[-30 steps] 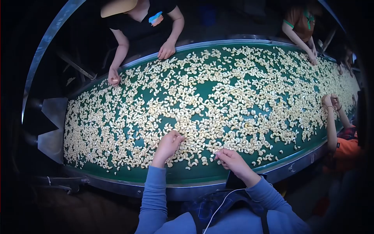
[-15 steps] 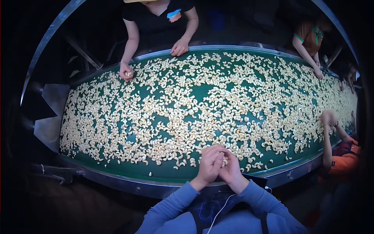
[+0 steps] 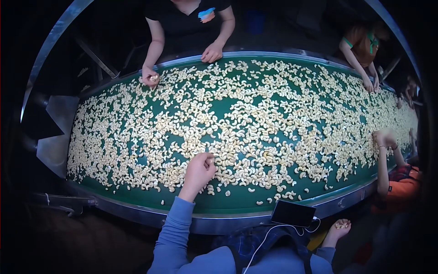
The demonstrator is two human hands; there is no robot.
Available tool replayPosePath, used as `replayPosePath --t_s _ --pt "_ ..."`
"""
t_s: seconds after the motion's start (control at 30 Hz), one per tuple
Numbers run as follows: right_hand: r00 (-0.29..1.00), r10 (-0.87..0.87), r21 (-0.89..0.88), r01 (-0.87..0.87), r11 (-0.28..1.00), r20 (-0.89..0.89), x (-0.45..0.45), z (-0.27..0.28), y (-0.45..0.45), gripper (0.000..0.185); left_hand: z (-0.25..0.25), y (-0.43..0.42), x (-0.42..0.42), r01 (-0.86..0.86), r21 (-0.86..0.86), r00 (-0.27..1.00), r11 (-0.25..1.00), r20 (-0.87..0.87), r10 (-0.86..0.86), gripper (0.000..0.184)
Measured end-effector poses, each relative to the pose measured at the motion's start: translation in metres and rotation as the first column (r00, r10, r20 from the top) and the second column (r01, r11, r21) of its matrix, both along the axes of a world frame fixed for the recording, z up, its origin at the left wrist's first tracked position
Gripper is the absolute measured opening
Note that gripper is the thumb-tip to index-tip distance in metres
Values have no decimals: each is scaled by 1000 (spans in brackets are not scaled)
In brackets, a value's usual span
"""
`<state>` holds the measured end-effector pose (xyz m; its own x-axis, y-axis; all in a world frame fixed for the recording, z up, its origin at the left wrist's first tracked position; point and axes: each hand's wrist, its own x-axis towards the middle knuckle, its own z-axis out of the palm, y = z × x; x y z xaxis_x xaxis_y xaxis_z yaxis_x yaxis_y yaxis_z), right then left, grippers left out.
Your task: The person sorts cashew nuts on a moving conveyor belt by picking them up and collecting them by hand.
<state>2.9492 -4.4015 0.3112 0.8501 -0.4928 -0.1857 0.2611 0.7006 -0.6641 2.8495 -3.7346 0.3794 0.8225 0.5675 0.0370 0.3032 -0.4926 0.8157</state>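
Cashews (image 3: pixel 248 144) lie spread over most of the green belt (image 3: pixel 237 203), loose and mixed, so by far the greater part remains there, while only a small handful has been gathered. That handful rests in the upturned right hand (image 3: pixel 338 231), off the belt's near edge, its fingers curled around the nuts. The left hand (image 3: pixel 198 173) is over the near cashews, fingers bent inward; whether they grasp one, I cannot tell.
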Motion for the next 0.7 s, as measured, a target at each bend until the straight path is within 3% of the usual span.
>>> replayPosePath --t_s 0.07,0.1,0.13,0.17,0.23,0.33,0.4,0.47,0.6,0.7 --pt "866 -335 -304 227 925 -370 -19 -16 4 26 -9 7 10 -74 72 973 995 226 56 12" --pt "802 -203 -451 -91 888 -561 -34 -44 -23 25 -11 10 16 -54 82 981 995 191 38 12" --pt "662 -119 -499 -421 757 -740 -55 -89 -65 25 -14 12 19 -40 89 988 995 155 25 12" --pt "492 -175 -502 -679 535 -853 -69 -118 -91 24 -19 14 20 -22 158 993 987 117 4 11" --pt "322 -514 -426 -900 96 -795 -96 -170 -118 24 -26 21 25 22 297 998 955 44 -37 8" --pt "338 -654 -387 -919 -74 -677 -114 -212 -137 27 -2 19 28 65 210 983 975 -180 -27 10" --pt "421 -665 -456 -880 -134 -617 -104 -234 -148 32 1 15 36 80 99 989 992 -131 -66 13" --pt "519 -654 -563 -809 -168 -550 -92 -250 -164 37 8 -7 51 112 -86 994 990 20 -111 16" --pt "626 -625 -781 -623 -40 -467 -39 -172 -138 37 -16 -45 87 156 325 973 933 114 -203 15" --pt "638 -487 -801 -435 412 -597 -9 -129 -138 34 -29 -55 98 166 356 984 919 -6 -175 13"
